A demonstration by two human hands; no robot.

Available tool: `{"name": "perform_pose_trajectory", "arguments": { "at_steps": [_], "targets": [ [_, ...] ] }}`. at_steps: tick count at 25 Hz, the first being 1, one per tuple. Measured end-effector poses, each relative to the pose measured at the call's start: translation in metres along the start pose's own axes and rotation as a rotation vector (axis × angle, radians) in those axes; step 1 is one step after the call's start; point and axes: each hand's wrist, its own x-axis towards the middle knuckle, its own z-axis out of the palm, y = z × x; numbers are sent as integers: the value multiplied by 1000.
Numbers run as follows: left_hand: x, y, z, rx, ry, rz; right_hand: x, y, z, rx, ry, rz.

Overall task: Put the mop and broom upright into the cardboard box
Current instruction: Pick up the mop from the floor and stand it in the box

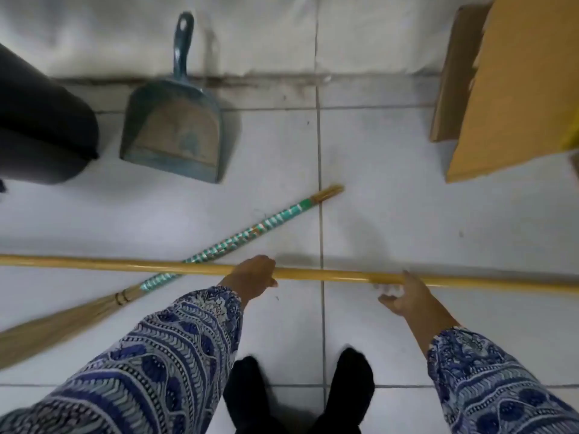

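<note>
Here the mop handle point(329, 275) lies under both hands, left hand point(252, 274) gripping

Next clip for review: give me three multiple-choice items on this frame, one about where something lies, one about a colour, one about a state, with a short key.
1. Where does the dustpan stand?
A. Against the wall, left of the cardboard box
B. Inside the box
C. Between the person's feet

2. What colour is the banding on the broom handle?
A. Red and black
B. Green and silver
C. Plain blue

3. How is the yellow pole held?
A. Upright in the box
B. Untouched on the floor
C. Level, crossing over the broom, left hand wrapped over it

Key: 1 A, its handle leans up the wall. 2 B, the green and silver stripes show along the shaft. 3 C, the left hand curls over the pole; the right hand is open at it.
</note>
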Motion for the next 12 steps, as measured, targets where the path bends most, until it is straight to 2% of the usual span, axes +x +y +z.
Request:
{"name": "perform_pose_trajectory", "arguments": {
  "at_steps": [3,6,12],
  "targets": [
    [14,-12,6,-58,40,-1,24,6,3,81,-55,-1],
    [5,-15,-2,-78,89,5,8,3,1,123,-110,20],
    [-77,-1,-66,-146,64,35,-119,-24,-20,151,-206,-50]
  ]
}}
